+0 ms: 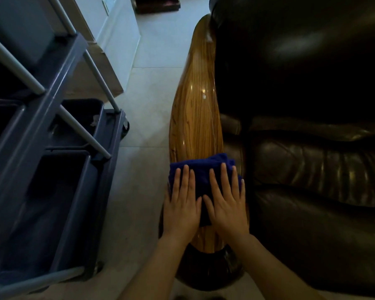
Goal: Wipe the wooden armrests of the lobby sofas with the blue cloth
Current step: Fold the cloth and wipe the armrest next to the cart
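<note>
Armrest (195,109) wiping is what we are doing, with the cleaning cart (52,169) waiting near on our left. We are pressing our left hand (181,210) and right hand (226,207) flat, fingers spread, on the blue cloth (200,169) spread across the near end, beside the leather sofa (312,148).
</note>
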